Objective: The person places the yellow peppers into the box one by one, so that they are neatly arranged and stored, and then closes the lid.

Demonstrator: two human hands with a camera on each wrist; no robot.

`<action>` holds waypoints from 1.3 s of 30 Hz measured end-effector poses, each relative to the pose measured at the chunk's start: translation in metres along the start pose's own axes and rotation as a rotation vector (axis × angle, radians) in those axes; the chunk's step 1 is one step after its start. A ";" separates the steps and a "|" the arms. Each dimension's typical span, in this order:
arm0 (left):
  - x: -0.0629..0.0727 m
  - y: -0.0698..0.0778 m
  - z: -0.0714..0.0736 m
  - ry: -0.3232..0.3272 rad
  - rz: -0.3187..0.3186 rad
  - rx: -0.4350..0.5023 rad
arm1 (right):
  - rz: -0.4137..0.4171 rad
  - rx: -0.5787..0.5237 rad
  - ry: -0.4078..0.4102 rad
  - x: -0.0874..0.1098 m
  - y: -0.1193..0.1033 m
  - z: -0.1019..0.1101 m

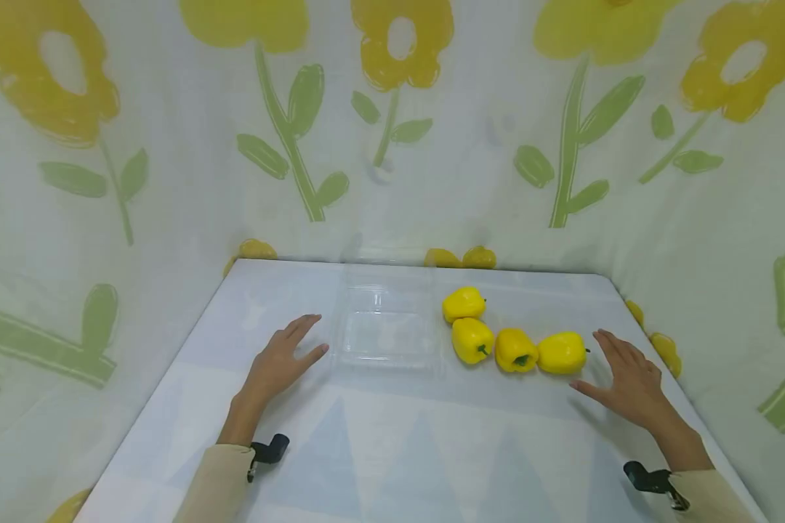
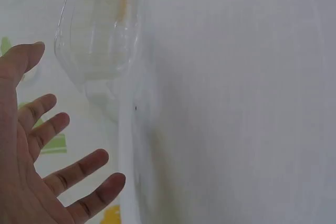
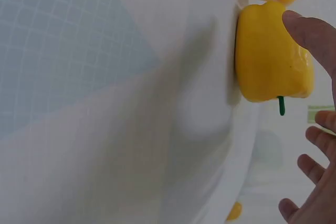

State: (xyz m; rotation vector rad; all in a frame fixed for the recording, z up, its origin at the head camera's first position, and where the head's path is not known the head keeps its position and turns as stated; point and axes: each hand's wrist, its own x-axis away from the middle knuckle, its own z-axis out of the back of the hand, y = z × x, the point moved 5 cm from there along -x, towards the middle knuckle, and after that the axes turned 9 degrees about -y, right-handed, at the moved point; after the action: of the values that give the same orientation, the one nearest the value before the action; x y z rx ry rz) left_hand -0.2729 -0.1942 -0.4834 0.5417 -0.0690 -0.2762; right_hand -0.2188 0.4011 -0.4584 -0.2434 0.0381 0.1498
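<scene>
In the head view my left hand (image 1: 276, 367) hovers beside the left side of a clear plastic clamshell box (image 1: 382, 334), fingers extended and holding nothing. The left wrist view shows its spread fingers close to the box's transparent wall (image 2: 97, 40). The box stands open, its lid toward the back. Over on the right, my right hand (image 1: 631, 381) is spread around the stem end of the rightmost yellow bell pepper (image 1: 562, 353), without gripping it. In the right wrist view the thumb (image 3: 302, 27) overlaps that pepper, whose green stem points toward the other fingers.
More yellow bell peppers lie between box and right hand: one at the back (image 1: 464, 303), one in front of it (image 1: 473, 340) and one beside the rightmost (image 1: 515, 350). A white table (image 1: 392, 450) with pale blue triangles carries everything. Flower-printed cloth (image 1: 458, 167) hangs behind it.
</scene>
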 end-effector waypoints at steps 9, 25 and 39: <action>-0.010 0.008 -0.015 0.006 -0.049 0.075 | -0.019 -0.047 -0.032 -0.007 -0.004 -0.012; -0.012 0.006 -0.023 0.022 -0.107 0.028 | 0.034 -0.077 -0.010 -0.019 -0.008 -0.011; -0.012 0.006 -0.026 0.019 -0.108 0.057 | 0.057 -0.095 0.036 -0.027 -0.008 -0.004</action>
State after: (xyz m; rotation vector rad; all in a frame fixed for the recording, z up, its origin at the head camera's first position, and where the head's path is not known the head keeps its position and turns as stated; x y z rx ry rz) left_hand -0.2796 -0.1734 -0.5024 0.6056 -0.0289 -0.3750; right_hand -0.2447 0.3883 -0.4586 -0.3403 0.0737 0.2045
